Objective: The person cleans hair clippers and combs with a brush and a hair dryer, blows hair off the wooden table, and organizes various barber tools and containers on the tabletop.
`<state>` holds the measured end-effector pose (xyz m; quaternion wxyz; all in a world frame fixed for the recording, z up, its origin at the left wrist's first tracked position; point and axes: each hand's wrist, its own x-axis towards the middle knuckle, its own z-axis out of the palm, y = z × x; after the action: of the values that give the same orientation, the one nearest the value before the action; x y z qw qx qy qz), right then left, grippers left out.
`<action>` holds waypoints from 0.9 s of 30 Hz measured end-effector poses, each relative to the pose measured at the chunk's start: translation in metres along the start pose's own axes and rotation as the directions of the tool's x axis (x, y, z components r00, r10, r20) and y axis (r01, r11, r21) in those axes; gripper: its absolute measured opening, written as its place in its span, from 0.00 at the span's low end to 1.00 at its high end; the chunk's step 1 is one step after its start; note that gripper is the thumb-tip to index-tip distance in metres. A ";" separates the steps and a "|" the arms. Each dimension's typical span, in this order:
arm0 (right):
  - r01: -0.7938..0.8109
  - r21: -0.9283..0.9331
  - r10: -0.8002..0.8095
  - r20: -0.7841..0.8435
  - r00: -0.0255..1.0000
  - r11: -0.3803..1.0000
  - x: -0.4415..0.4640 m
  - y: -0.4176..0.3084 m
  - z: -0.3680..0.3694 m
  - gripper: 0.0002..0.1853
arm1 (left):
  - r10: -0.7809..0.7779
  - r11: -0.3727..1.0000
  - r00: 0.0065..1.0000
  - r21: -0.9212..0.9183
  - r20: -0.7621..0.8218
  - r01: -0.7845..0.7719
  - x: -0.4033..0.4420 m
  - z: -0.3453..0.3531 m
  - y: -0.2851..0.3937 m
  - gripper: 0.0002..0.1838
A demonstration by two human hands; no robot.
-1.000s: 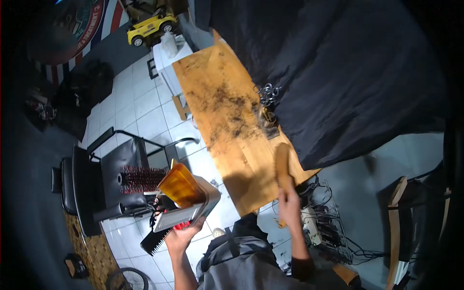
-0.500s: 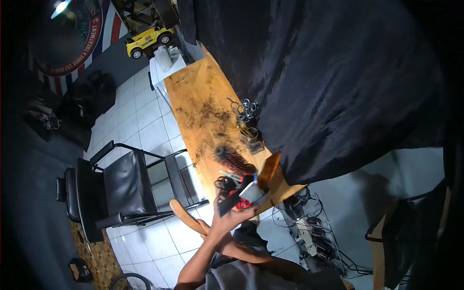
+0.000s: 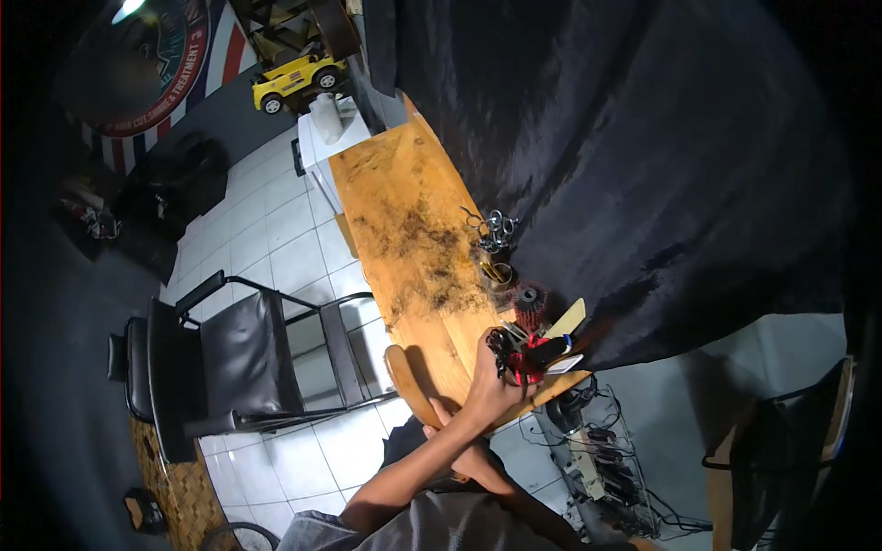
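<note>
My arms cross in front of me. My left hand (image 3: 497, 393), at the end of the upper arm, is closed around a bunch of combs and brushes (image 3: 533, 360) by the table's near right corner. In the bunch are a round brush (image 3: 529, 301) with reddish bristles, a pale comb (image 3: 566, 319), black clips and red pieces. Whether a cup holds them is hidden by my fingers. Beneath that forearm, my right hand (image 3: 448, 424) grips a curved wooden brush (image 3: 410, 384) over the table's near left edge. Loose dark hair (image 3: 418, 243) covers much of the wooden tabletop (image 3: 377, 161).
Several scissors (image 3: 496, 230) and a small holder of metal tools (image 3: 497, 274) stand along the table's right edge, against a black cloth (image 3: 661, 174). A black chair (image 3: 248, 354) is at left. Cables and devices (image 3: 593, 459) hang at lower right.
My left hand has moved right with the combs and brushes, toward the table corner. My right hand and the wooden brush have shifted right and up to the table edge. The view has shifted slightly.
</note>
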<state>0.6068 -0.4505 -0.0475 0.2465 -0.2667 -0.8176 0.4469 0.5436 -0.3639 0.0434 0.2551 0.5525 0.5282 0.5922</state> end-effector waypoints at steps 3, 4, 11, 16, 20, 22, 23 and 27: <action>-0.002 -0.082 -0.005 -0.080 0.997 0.997 0.007 0.004 -0.002 0.29 | -0.095 0.975 0.992 -0.194 0.081 0.109 -0.005 0.013 -0.027 0.47; -0.007 -0.121 -0.006 -0.113 0.994 0.993 0.008 0.005 -0.001 0.30 | -0.148 0.972 0.977 -0.162 0.151 0.172 -0.006 0.009 -0.030 0.52; -0.390 0.152 0.417 -0.400 0.816 0.908 0.054 -0.060 -0.026 0.30 | -0.193 0.981 0.834 0.079 0.516 0.179 0.087 -0.146 0.000 0.16; -0.657 0.089 0.553 -0.631 0.544 0.749 0.082 -0.094 -0.004 0.29 | 0.065 0.995 0.883 0.033 0.464 -0.090 0.189 -0.118 -0.089 0.28; -0.722 0.072 0.531 -0.728 0.434 0.688 0.102 -0.109 0.004 0.28 | -0.011 1.000 0.792 0.023 0.610 -0.004 0.198 -0.090 -0.105 0.20; -0.737 0.200 0.624 -0.695 0.358 0.645 0.113 -0.117 0.001 0.28 | -0.011 0.999 0.787 0.032 0.617 -0.011 0.196 -0.088 -0.107 0.16; -0.727 0.254 0.650 -0.684 0.330 0.637 0.113 -0.119 0.003 0.28 | 0.004 1.000 0.788 0.015 0.616 -0.016 0.196 -0.090 -0.107 0.14; -0.689 0.318 0.656 -0.692 0.300 0.651 0.113 -0.117 0.003 0.28 | -0.111 0.994 0.843 0.073 0.527 0.085 0.184 -0.112 -0.107 0.15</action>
<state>0.4964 -0.4311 0.0703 0.3499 -0.7482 -0.4532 0.3351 0.3623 -0.2065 0.0361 0.4080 0.6723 0.4785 0.3906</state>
